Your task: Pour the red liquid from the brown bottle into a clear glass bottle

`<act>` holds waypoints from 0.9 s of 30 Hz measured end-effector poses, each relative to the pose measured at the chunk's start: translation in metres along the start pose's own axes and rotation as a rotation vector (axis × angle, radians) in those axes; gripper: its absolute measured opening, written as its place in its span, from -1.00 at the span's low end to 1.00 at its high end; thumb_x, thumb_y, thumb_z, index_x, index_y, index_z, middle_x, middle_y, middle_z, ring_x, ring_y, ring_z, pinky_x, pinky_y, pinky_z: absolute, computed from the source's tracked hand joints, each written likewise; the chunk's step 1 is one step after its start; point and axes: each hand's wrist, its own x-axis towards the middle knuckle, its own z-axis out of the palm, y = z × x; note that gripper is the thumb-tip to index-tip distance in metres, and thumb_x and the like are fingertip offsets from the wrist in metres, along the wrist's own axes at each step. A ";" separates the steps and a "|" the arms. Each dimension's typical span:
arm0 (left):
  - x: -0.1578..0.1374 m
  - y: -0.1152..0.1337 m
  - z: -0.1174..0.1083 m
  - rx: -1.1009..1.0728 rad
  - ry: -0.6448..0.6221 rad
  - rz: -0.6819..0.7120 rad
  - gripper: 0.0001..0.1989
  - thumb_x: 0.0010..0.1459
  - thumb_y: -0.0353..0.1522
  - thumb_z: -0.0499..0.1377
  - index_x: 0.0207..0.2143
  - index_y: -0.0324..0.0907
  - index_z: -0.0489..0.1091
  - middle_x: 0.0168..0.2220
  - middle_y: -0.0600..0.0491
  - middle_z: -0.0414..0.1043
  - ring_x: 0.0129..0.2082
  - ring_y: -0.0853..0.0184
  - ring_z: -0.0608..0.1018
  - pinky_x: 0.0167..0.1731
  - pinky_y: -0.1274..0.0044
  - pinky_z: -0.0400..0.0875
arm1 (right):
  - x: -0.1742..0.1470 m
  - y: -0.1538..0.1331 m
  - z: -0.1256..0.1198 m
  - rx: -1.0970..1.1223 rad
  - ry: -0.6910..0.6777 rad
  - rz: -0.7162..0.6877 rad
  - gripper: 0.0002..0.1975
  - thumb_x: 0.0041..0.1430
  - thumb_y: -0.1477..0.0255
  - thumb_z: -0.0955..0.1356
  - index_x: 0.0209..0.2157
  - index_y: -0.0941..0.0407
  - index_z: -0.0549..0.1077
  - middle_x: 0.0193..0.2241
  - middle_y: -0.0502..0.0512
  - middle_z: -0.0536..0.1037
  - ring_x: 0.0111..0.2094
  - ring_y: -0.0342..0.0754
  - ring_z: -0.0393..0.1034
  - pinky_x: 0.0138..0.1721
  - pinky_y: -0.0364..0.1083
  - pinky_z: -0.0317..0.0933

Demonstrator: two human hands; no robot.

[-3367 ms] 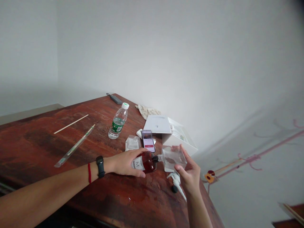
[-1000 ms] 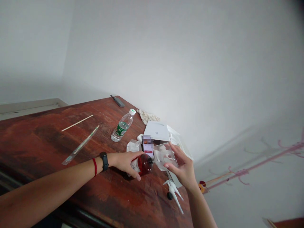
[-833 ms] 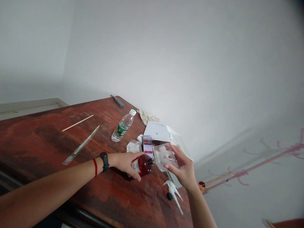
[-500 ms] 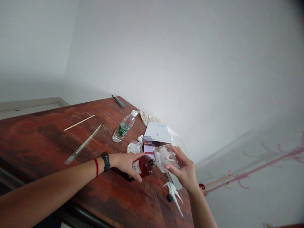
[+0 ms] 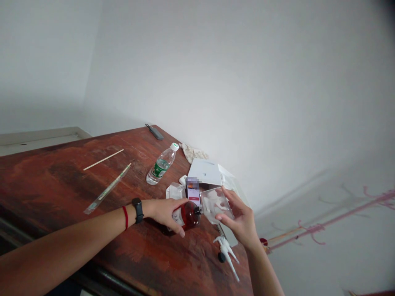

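Note:
My left hand point(image 5: 163, 211) grips a dark red bottle point(image 5: 187, 215) with a white label, tipped on its side so its open black neck points right. My right hand point(image 5: 242, 224) holds a clear square bottle point(image 5: 216, 204) tilted with its mouth against the red bottle's neck. Both bottles hover just above the red-brown wooden table point(image 5: 77, 193), near its right edge. A white pump head point(image 5: 227, 253) with a black cap lies on the table below my right hand.
A phone point(image 5: 193, 192) with a lit screen, a small clear packet point(image 5: 174, 191), an open white box point(image 5: 212, 174), a water bottle point(image 5: 161, 165), a crumpled cloth point(image 5: 193, 152), a dark remote point(image 5: 155, 132), a wooden stick point(image 5: 103, 159) and a wrapped straw point(image 5: 107, 189) lie on the table.
Both hands keep the two bottles mouth to mouth. Since 3.4 s ago the clear bottle has tilted up more; the view has shifted slightly.

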 end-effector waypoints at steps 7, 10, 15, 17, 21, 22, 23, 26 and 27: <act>0.000 0.002 -0.001 0.017 0.000 -0.001 -0.11 -0.10 -0.20 0.57 0.25 -0.08 0.30 0.15 -0.03 0.55 0.12 0.04 0.58 0.13 0.33 0.43 | 0.003 -0.002 0.002 0.015 -0.013 -0.016 -0.28 0.11 0.10 0.60 0.29 -0.20 0.46 0.18 0.17 0.57 0.21 0.26 0.45 0.25 0.27 0.30; -0.001 0.003 -0.001 0.025 0.015 -0.006 -0.12 -0.12 -0.22 0.58 0.23 -0.06 0.33 0.13 0.00 0.56 0.11 0.05 0.59 0.13 0.34 0.43 | 0.004 -0.004 0.002 0.020 -0.017 -0.015 -0.29 0.11 0.11 0.61 0.29 -0.20 0.46 0.19 0.17 0.57 0.20 0.25 0.45 0.24 0.25 0.32; -0.001 0.002 0.000 0.021 0.016 -0.012 -0.11 -0.12 -0.22 0.58 0.24 -0.07 0.32 0.13 0.00 0.57 0.11 0.06 0.59 0.12 0.35 0.43 | 0.009 -0.008 0.002 0.001 -0.029 -0.025 -0.28 0.10 0.12 0.61 0.28 -0.16 0.48 0.17 0.21 0.58 0.19 0.25 0.46 0.23 0.26 0.33; -0.001 0.002 -0.001 0.026 0.018 -0.006 -0.12 -0.12 -0.23 0.58 0.23 -0.06 0.32 0.11 0.01 0.57 0.09 0.08 0.60 0.11 0.36 0.44 | 0.010 -0.009 0.003 -0.008 -0.033 -0.033 -0.28 0.09 0.14 0.62 0.28 -0.14 0.48 0.17 0.22 0.58 0.20 0.26 0.45 0.24 0.27 0.32; -0.001 0.002 -0.001 0.040 0.019 -0.011 -0.14 -0.08 -0.23 0.57 0.24 -0.07 0.31 0.12 0.00 0.57 0.09 0.08 0.60 0.10 0.36 0.44 | 0.005 -0.004 0.006 0.020 0.003 0.003 -0.31 0.10 0.18 0.62 0.26 -0.08 0.51 0.20 0.24 0.56 0.24 0.29 0.43 0.26 0.30 0.31; -0.001 0.002 -0.001 0.038 0.019 -0.018 -0.12 -0.09 -0.22 0.57 0.25 -0.08 0.30 0.12 -0.01 0.56 0.09 0.07 0.59 0.10 0.35 0.44 | 0.002 -0.001 0.007 0.037 0.021 0.029 -0.31 0.10 0.19 0.62 0.25 -0.07 0.51 0.21 0.25 0.56 0.24 0.30 0.42 0.25 0.29 0.33; -0.001 0.001 -0.001 0.030 0.018 -0.020 -0.10 -0.11 -0.23 0.58 0.25 -0.08 0.29 0.13 -0.02 0.56 0.10 0.06 0.59 0.10 0.35 0.44 | -0.002 0.002 0.008 0.056 0.045 0.056 -0.31 0.10 0.19 0.61 0.25 -0.05 0.51 0.21 0.26 0.55 0.24 0.30 0.43 0.22 0.28 0.36; 0.000 0.001 -0.001 -0.003 0.013 -0.004 -0.06 -0.12 -0.23 0.59 0.27 -0.08 0.27 0.15 -0.02 0.55 0.12 0.07 0.57 0.14 0.35 0.41 | -0.015 0.012 0.011 0.131 0.131 0.126 -0.27 0.09 0.16 0.61 0.26 -0.02 0.48 0.19 0.27 0.57 0.20 0.29 0.46 0.14 0.23 0.44; 0.000 0.001 0.000 -0.007 0.012 0.001 -0.07 -0.12 -0.23 0.59 0.26 -0.08 0.27 0.15 -0.02 0.54 0.12 0.08 0.57 0.15 0.35 0.40 | -0.019 0.015 0.012 0.155 0.160 0.138 -0.26 0.08 0.15 0.61 0.27 -0.02 0.46 0.18 0.27 0.58 0.19 0.29 0.48 0.14 0.23 0.45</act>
